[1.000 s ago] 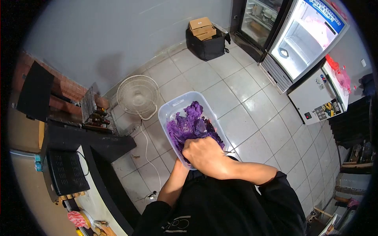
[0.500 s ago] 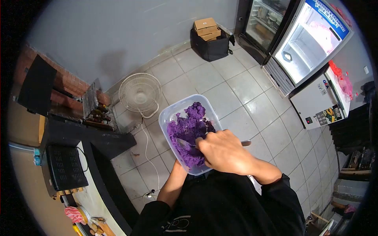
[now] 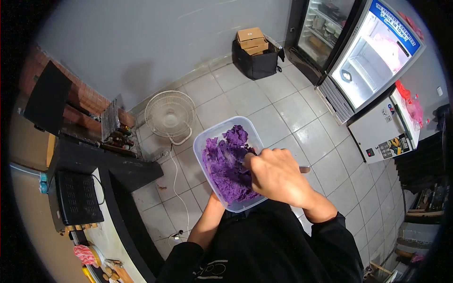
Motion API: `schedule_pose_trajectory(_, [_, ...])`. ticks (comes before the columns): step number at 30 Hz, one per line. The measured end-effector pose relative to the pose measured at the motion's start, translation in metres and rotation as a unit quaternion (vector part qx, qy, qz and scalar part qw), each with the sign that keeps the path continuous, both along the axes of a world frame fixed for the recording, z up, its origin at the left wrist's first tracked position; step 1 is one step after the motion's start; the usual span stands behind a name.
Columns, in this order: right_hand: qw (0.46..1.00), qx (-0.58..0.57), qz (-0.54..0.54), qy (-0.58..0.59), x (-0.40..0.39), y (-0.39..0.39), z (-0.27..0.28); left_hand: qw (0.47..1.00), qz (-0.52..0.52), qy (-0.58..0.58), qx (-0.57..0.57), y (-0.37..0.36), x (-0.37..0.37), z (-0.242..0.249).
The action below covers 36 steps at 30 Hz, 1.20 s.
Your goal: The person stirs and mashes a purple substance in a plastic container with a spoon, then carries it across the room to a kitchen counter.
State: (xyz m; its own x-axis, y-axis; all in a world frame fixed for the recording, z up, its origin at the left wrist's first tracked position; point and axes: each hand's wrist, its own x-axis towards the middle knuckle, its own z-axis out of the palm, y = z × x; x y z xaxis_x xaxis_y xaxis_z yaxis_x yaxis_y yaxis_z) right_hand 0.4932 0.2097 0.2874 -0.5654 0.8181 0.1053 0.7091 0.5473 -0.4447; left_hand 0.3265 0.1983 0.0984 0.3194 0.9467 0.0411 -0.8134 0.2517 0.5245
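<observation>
Grey floor tiles (image 3: 283,108) lie under the clear plastic tub (image 3: 207,141) of purple mash (image 3: 226,165), where the right hand (image 3: 276,177) grips a metal spoon (image 3: 302,169), best pushed slowly; the left hand's grip below is hidden, and a white fan (image 3: 170,114) stands beyond.

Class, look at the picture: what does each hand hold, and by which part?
The right hand grips a metal utensil along its handle, working end in the purple mash. The left hand is hidden beneath the plastic tub, apparently supporting it.

Tiled floor (image 3: 283,113) bearing a fan (image 3: 170,114); beyond it, a black bag (image 3: 257,63) beside the fridge (image 3: 363,61).
</observation>
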Motion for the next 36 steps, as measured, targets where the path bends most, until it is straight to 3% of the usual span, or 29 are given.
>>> schedule_pose_trajectory(8, [0.999,0.018,-0.019,-0.032,-0.041,0.007,-0.027,1.0,-0.005,-0.007,0.006,0.001,0.0,0.003])
schedule_pose_trajectory(12, [0.997,0.03,0.06,-0.046,-0.045,-0.008,-0.041,0.999,-0.032,-0.003,0.016,-0.001,0.006,0.009])
schedule_pose_trajectory(17, [0.997,0.006,0.079,-0.005,-0.025,-0.012,-0.026,0.998,-0.046,-0.01,0.03,0.004,0.006,0.021])
schedule_pose_trajectory(22, [0.999,-0.034,0.024,0.002,-0.005,-0.02,-0.007,0.999,-0.023,-0.025,0.023,0.004,0.003,0.018])
schedule_pose_trajectory(28, [0.998,-0.032,-0.025,0.053,0.006,-0.005,-0.033,0.998,0.039,-0.051,0.005,0.002,0.0,0.005])
schedule_pose_trajectory(36, [0.998,-0.012,-0.06,-0.002,0.006,-0.002,-0.027,0.994,0.068,-0.083,-0.001,-0.001,0.006,0.014])
